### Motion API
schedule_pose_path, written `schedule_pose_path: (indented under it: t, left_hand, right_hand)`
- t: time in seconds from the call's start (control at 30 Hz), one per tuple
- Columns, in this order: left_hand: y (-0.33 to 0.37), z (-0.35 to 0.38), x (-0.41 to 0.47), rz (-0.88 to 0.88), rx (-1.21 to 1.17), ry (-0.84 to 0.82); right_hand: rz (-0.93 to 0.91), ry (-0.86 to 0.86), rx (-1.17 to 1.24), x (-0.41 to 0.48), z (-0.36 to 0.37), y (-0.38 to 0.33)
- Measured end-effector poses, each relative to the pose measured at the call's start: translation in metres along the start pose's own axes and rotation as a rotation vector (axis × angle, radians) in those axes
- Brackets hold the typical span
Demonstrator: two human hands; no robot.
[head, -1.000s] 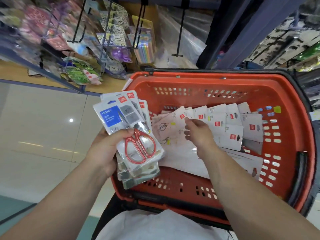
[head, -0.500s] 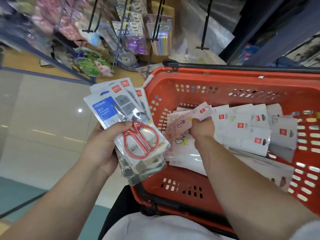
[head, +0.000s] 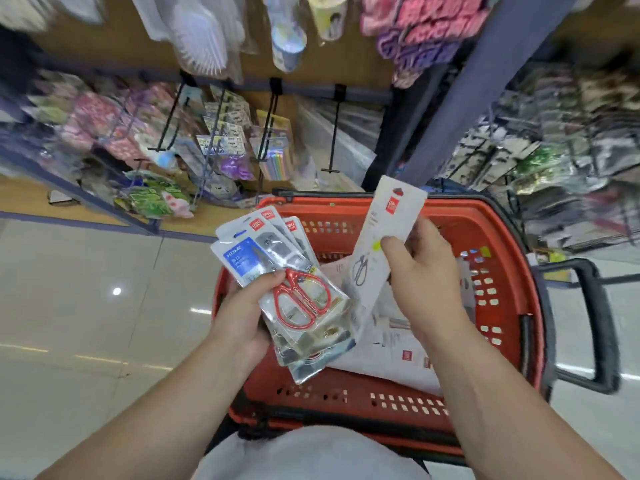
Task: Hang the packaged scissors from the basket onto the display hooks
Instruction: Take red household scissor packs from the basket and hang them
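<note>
My left hand (head: 244, 308) grips a fanned stack of scissor packs (head: 277, 271) over the left rim of the red basket (head: 391, 403); the top pack shows red-handled scissors and a blue label. My right hand (head: 420, 268) pinches a single long white scissors pack (head: 388, 233), lifted upright above the basket, its red logo at the top. More white packs (head: 388, 355) lie inside the basket. Black display hooks (head: 334, 133) jut from the shelf behind the basket; one at the centre is bare.
Hanging goods crowd the hooks at left (head: 221, 140) and the rack at right (head: 554, 140). A dark blue upright post (head: 460, 109) stands between them. The basket's black handle (head: 602, 323) sticks out at right. Glossy tiled floor (head: 86, 323) lies to the left.
My right hand has taken one white pack from the pile and lifted it out of the basket. The view has tilted up toward the shelf hooks. The left hand keeps its stack.
</note>
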State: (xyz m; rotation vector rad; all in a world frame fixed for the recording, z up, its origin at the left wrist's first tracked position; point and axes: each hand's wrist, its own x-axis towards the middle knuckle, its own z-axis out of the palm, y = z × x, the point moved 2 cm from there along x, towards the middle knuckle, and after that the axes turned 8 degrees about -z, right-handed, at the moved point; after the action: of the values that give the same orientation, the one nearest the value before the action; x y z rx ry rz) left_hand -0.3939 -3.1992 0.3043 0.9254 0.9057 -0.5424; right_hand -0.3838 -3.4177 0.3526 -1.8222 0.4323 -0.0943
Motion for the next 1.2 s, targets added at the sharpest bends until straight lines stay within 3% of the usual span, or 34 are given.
schedule_pose_path:
  t: [0.3, 0.53, 0.7, 1.03, 1.2]
  left_hand:
    - [-0.019, 0.061, -0.041, -0.056, -0.002, -0.144]
    - [0.004, 0.052, -0.058, 0.020, -0.062, -0.179]
    - [0.026, 0.037, -0.067, -0.009, -0.076, -0.278]
    - [0.120, -0.039, -0.054, -0.024, -0.079, -0.483]
    - [0.201, -0.110, -0.049, -0.005, -0.027, -0.468]
  right_hand:
    - [0.069, -0.182, -0.004, -0.020, -0.023, -0.025]
    - [-0.110, -0.367, -0.095, -0.018, -0.024, -0.040]
    - [-0.084, -0.361, -0.010, -0.025, 0.002, -0.051]
    - [0.044, -0.312, -0.181, -0.038, 0.090, -0.099]
    - [0.095, -0.197, 0.011, -0.052, 0.166, -0.135]
